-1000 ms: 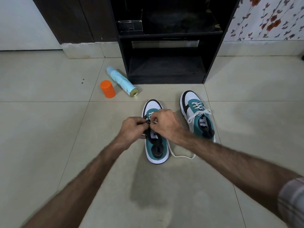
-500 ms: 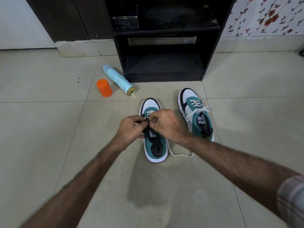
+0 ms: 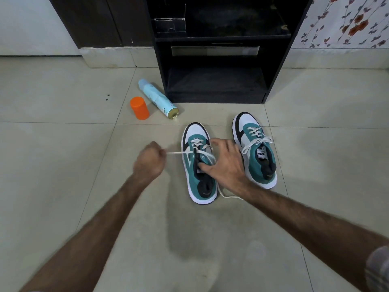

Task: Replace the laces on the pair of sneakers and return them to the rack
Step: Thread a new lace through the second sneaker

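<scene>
Two teal, white and black sneakers stand side by side on the tiled floor, toes toward the black rack [image 3: 221, 37]. The right sneaker [image 3: 248, 123] is laced and tied with a white bow. The left sneaker [image 3: 194, 132] is partly laced. My left hand [image 3: 148, 161] is a fist that pinches one end of the white lace [image 3: 179, 153] and holds it taut out to the left. My right hand [image 3: 227, 163] rests spread on the left sneaker, thumb on the tongue. The lace's other end lies loose on the floor [image 3: 230, 197] by the heel.
A light blue spray can [image 3: 156, 98] lies on its side left of the rack, with an orange cap [image 3: 139, 107] standing beside it. The rack's lower shelf [image 3: 214, 85] opens at floor level. A floral wall is at the back right.
Both hands were pinching the lace together over the left sneaker's eyelets. Now my left hand has pulled the lace end out to the left, and my right hand has spread flat on the shoe.
</scene>
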